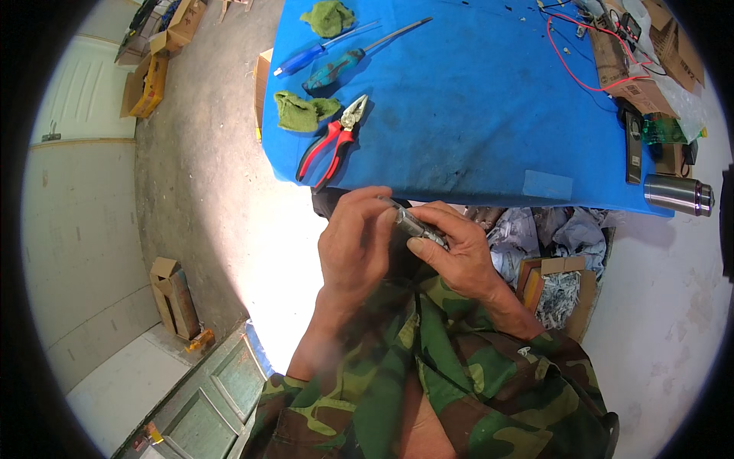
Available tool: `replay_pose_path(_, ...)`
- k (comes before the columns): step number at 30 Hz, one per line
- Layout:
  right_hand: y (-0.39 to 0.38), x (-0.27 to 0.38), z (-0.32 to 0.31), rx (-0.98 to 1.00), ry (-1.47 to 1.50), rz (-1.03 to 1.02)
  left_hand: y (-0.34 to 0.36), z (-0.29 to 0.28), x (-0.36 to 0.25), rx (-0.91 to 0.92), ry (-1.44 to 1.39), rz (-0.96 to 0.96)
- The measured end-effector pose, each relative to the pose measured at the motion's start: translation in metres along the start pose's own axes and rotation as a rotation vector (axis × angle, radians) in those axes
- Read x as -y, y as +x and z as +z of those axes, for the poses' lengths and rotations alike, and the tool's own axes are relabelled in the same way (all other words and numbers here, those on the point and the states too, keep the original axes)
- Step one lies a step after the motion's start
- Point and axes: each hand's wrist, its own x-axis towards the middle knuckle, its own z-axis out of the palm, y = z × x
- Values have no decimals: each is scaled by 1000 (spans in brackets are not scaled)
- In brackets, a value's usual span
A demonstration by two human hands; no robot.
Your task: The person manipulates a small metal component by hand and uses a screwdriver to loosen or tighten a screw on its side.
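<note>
Just off the table's near edge, my right hand [465,252] grips a small grey, shiny, metal-looking piece [411,222] between thumb and fingers. Its exact kind cannot be made out. My left hand [353,239] is closed at the left end of that piece, fingers bent and fingertips close against it. Whatever those fingers pinch is hidden. On the blue-covered table [459,99], pliers with red and black handles [334,144] lie beyond my left hand, beside a crumpled green cloth [302,112].
Two screwdrivers, a blue one [310,58] and a teal one [336,69], lie at the far left near another green cloth [327,18]. A steel flask [677,195] stands at the right. An open carton [562,265] of metal-looking bits sits below the table.
</note>
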Motion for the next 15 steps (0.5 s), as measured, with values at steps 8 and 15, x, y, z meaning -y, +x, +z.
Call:
replay_pose_path(8,-2,-6,5,-31,74,48,7,-17,-11,123,-114,-54)
replay_pose_path(15,1,0,4,-22,-60,-30,7,-17,-10,112,-94,20)
